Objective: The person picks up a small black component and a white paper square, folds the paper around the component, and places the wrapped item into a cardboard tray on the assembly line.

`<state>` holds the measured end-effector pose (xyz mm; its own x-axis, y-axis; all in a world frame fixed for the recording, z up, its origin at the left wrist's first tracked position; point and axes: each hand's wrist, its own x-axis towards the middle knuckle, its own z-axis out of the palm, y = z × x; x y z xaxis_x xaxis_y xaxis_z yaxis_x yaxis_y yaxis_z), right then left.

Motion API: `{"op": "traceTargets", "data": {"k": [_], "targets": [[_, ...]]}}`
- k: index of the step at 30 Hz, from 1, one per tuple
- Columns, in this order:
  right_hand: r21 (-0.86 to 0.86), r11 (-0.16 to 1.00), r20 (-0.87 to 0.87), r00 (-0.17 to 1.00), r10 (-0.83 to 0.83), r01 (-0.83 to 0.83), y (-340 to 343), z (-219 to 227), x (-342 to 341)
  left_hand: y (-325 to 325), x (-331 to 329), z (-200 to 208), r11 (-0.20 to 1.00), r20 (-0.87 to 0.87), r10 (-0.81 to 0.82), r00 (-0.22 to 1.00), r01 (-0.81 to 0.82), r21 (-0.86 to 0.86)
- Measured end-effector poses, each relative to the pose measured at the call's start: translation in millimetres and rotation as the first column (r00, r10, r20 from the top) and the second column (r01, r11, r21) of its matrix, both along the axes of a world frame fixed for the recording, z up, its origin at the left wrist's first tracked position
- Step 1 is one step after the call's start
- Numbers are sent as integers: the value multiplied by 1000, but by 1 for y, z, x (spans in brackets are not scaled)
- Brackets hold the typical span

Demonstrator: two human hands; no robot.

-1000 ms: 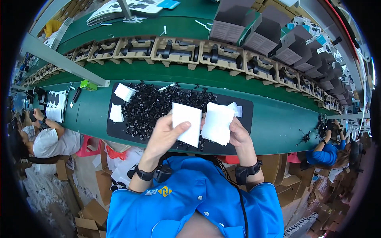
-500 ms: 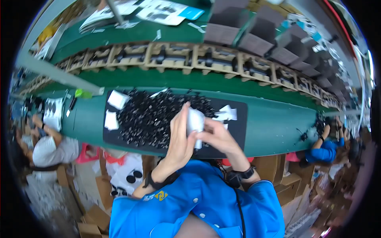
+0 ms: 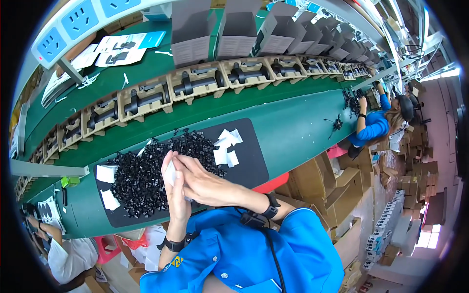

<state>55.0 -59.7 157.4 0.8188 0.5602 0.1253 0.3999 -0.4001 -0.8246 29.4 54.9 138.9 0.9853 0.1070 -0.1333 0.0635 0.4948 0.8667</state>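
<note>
My left hand [image 3: 177,195] is raised over the pile with its palm turned inward, fingers closed around a small white packet [image 3: 170,172]. Pressed against it from the right is my right hand [image 3: 202,184], its fingers lying along the packet and hiding much of it. Beneath and around them, a heap of small black parts [image 3: 141,180] covers much of a dark mat [image 3: 253,158]. Several flat white packets [image 3: 225,152] rest to the right of the heap. Another white packet [image 3: 106,173] lies at its left side.
Behind the mat runs a row of cardboard trays [image 3: 144,100] holding black devices. Open grey boxes [image 3: 239,34] stand farther back, beside printed sheets [image 3: 119,49]. A power strip [image 3: 80,19] hangs at upper left. A co-worker in blue [image 3: 373,124] sits at right, another in white [image 3: 71,259] at left.
The view has swung to the right, so the bench now slants. My hands have turned closer together, and my right hand now covers more of the white packet.
</note>
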Motion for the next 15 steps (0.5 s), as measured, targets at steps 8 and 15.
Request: {"op": "traceTargets", "data": {"k": [8,15], "targets": [[-104,989,43,993,108,-103,-21,19,-21,20,3,4,954,-133,-179,975,139,-264],[-344,928,297,954,-40,145,-12,10,-33,25,-23,-11,896,-275,-442,854,433,-96]]}}
